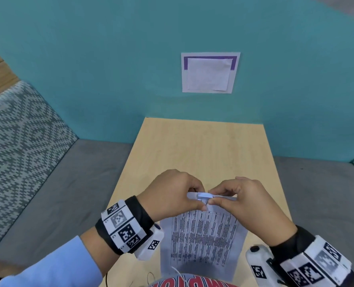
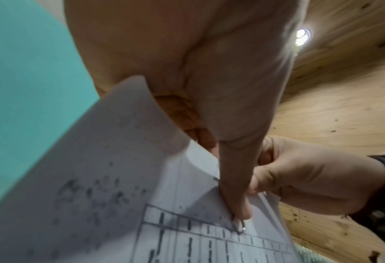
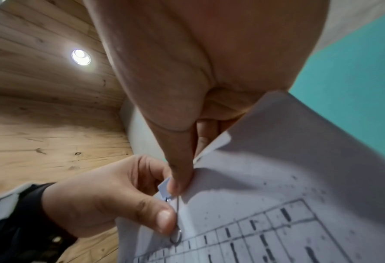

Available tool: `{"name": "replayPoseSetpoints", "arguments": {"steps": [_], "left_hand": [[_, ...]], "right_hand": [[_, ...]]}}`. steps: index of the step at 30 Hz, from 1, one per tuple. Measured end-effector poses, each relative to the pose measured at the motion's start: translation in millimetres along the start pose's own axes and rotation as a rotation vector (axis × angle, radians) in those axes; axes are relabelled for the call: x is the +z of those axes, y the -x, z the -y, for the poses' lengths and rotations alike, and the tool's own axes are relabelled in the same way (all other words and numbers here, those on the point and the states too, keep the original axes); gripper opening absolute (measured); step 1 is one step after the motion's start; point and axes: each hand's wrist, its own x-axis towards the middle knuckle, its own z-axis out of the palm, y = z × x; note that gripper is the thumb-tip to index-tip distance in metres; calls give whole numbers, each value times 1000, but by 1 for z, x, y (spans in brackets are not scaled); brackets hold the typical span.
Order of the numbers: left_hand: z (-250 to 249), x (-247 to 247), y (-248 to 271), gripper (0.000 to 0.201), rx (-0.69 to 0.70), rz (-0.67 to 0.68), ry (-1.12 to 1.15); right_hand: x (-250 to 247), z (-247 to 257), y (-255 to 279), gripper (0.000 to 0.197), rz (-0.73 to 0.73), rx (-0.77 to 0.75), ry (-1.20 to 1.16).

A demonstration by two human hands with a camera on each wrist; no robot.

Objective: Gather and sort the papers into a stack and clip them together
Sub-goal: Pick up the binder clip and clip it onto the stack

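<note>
The papers (image 1: 203,239) you hold are matt white sheets with printed black tables. The clip (image 1: 204,196) has a smooth pale body with thin, shiny wire handles (image 3: 176,236). The worktop (image 1: 203,146) is light wood-grain laminate, smooth and matt. Your wrist bands (image 1: 123,226) are black cloth. The ceiling (image 3: 40,124) is knotty, unpainted wood planking.

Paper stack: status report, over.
Left hand and right hand both pinch the stack at its far edge. White binder clip sits on that edge, wire handle under left thumb. Nothing obstructing.
</note>
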Motion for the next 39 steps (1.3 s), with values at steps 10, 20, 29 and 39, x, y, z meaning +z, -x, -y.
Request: {"name": "replayPoseSetpoints", "arguments": {"steps": [10, 20, 29, 39], "left_hand": [[61, 21, 24, 33, -185, -66, 896], [72, 87, 5, 42, -346, -217, 1144], [126, 131, -25, 32, -708, 99, 1178], [168, 211, -32, 32, -915, 169, 978]], "right_hand": [[-38, -2, -8, 11, -3, 104, -339], [-48, -85, -16, 64, 53, 485, -1005], [96, -135, 4, 26, -69, 750, -933], [165, -203, -10, 22, 167, 924, -562]]}}
